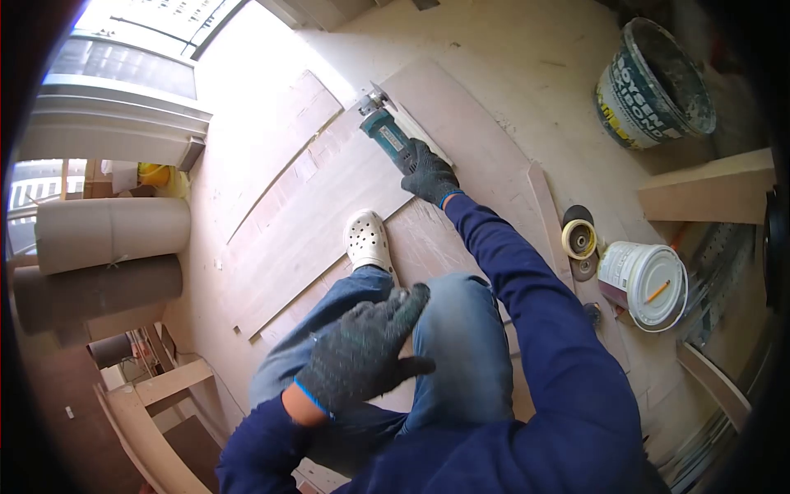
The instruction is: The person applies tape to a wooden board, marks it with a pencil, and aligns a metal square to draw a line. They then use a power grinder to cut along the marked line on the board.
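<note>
My right hand (429, 174), in a dark grey glove, is wrapped round the rear body of a teal power tool (384, 133). The tool's metal head and thin disc lie at its far end, over the boards. Under it stretches a long pale board (329, 216), with a light shoe (367, 240) resting on it. My left hand (366, 346), gloved too, hovers over my lap near the knees; its fingers are spread and nothing is in them.
At the right stand a large bucket (650, 86), a white lidded pail (656, 286) with a pencil on top, and a roll of tape (579, 239). Large rolls (111, 235) lie at the left. Wooden frame pieces (704, 189) stand at the right edge.
</note>
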`<state>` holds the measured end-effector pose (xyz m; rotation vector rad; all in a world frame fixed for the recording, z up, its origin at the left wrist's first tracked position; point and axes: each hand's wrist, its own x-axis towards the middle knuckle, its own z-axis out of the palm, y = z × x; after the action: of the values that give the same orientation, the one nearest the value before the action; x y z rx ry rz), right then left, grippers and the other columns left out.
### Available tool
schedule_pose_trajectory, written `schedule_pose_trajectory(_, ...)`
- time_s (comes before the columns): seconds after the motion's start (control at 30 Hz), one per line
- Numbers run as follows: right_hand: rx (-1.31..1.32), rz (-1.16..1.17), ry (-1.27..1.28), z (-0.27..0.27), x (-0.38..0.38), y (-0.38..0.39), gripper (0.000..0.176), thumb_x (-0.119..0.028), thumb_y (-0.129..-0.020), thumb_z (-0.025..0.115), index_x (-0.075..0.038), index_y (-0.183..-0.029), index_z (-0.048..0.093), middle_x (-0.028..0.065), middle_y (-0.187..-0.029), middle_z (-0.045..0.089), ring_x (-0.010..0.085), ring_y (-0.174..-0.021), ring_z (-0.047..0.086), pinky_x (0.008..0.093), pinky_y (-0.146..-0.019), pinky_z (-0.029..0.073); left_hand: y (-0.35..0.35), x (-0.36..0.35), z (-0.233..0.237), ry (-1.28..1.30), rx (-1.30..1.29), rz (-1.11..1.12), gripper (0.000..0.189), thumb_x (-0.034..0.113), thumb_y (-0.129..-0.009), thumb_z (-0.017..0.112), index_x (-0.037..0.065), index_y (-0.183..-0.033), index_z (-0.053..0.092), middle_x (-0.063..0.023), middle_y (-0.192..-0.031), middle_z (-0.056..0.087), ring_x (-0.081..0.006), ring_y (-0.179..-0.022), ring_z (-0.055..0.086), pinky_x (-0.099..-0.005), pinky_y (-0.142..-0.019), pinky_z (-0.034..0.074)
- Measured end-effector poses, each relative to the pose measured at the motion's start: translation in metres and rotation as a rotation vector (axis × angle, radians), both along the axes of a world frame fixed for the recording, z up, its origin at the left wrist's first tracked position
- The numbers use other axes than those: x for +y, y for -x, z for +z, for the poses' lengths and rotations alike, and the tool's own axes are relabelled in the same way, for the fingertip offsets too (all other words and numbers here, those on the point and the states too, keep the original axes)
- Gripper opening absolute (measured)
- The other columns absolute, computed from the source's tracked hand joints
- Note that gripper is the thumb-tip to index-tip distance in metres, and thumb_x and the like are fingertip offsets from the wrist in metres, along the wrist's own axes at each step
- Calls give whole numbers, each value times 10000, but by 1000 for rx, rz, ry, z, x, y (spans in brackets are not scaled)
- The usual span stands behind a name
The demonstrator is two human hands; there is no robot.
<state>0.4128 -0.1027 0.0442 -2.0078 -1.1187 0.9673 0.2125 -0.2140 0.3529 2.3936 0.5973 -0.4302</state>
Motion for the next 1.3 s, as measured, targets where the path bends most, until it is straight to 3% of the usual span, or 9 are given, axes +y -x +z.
schedule_pose_trajectory(0.07,-23,9,86,-18,22,-2,881,-229,-674,701,-155,-1467,325,226,-1299,587,408,-1184,586,482,-988,488,3,2,-1,57,51,41,807,424,-809,781,7,-1416,449,-241,-1340,560,-397,-1232,554,-455,-1045,443)
schedule_pose_trajectory(0.27,-120,-4,73,-60,65,-5,855,-251,-712,706,-161,-1463,308,240,-1210,626,418,-1113,627,509,-948,504,14,16,-12,126,109,69,771,410,-859,713,26,-1457,412,-264,-1329,547,-426,-1249,525,-490,-1102,382)
schedule_pose_trajectory(0.37,-119,4,99,-59,73,-5,843,-247,-708,717,-164,-1451,327,228,-1212,629,402,-1122,627,498,-951,506,12,23,-11,129,108,66,777,420,-857,711,25,-1455,413,-266,-1329,545,-418,-1264,519,-485,-1109,377)
schedule_pose_trajectory(0.43,-142,2,102,-52,74,-7,823,-246,-708,721,-161,-1435,344,222,-1213,630,396,-1127,627,493,-954,506,11,26,-9,75,140,61,796,443,-805,781,44,-1423,474,-198,-1363,560,-366,-1277,534,-439,-1087,420)
schedule_pose_trajectory(0.63,-114,14,145,-51,76,-7,727,-260,-715,736,-146,-1350,401,200,-1221,634,383,-1139,624,482,-965,501,9,33,-8,122,93,66,808,400,-789,803,31,-1423,466,-197,-1348,573,-365,-1263,548,-442,-1080,428)
schedule_pose_trajectory(0.73,-128,15,131,-53,78,-8,753,-267,-716,739,-149,-1373,391,199,-1224,633,382,-1138,624,479,-967,500,10,34,-9,114,104,65,812,398,-789,801,29,-1427,460,-198,-1356,569,-367,-1263,548,-441,-1082,428)
schedule_pose_trajectory(0.8,-91,39,154,-53,79,-10,887,-275,-695,731,-143,-1472,325,220,-1310,594,390,-1192,596,478,-1019,472,11,35,-10,115,101,61,814,402,-790,800,29,-1428,458,-198,-1357,569,-367,-1265,547,-442,-1082,428)
schedule_pose_trajectory(0.9,-114,39,148,-53,79,-10,817,-281,-720,741,-152,-1429,357,200,-1250,623,376,-1152,618,475,-979,495,11,35,-9,119,97,59,818,409,-792,797,27,-1429,455,-200,-1361,567,-369,-1266,546,-444,-1081,429)
schedule_pose_trajectory(1.3,-102,43,176,-56,82,-9,874,-274,-697,727,-135,-1459,323,221,-1294,601,388,-1186,602,484,-1005,480,11,37,-10,139,120,76,827,418,-800,787,23,-1440,441,-218,-1363,559,-379,-1276,535,-454,-1089,420)
